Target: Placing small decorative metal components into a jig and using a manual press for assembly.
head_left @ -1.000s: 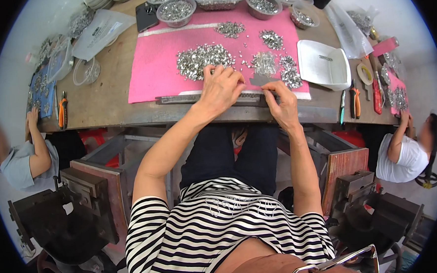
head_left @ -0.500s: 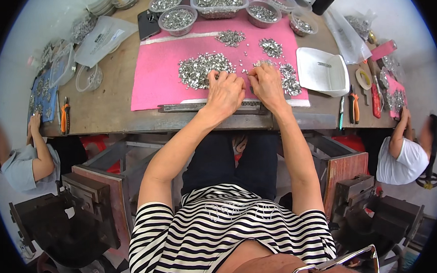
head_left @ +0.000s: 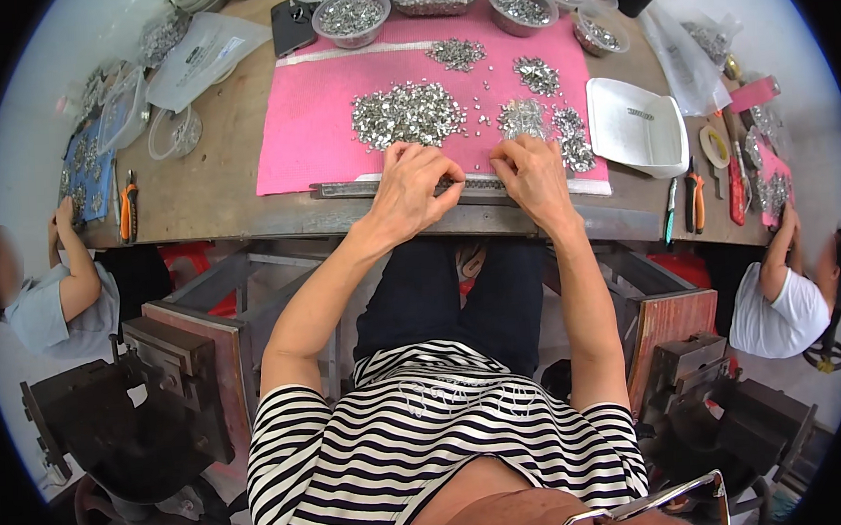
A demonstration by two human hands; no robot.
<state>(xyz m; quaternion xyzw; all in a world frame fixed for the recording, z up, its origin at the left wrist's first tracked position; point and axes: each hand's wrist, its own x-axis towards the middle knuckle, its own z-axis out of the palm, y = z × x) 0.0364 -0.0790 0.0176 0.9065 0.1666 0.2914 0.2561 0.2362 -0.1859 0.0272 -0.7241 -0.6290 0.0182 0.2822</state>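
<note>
Both hands rest at the near edge of the pink mat (head_left: pixel 319 144), over a long metal strip (head_left: pixel 350 188). The left hand (head_left: pixel 415 185) is curled, fingertips pinched; the right hand (head_left: pixel 530 176) lies curved, its grasp unclear. Heaps of small silver pieces (head_left: pixel 408 114) lie just beyond

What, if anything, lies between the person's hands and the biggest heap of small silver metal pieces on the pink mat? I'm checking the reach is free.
Nothing visible does. The left hand and right hand rest at the pink mat's near edge, the heap of small silver metal pieces just beyond the fingers.
</note>
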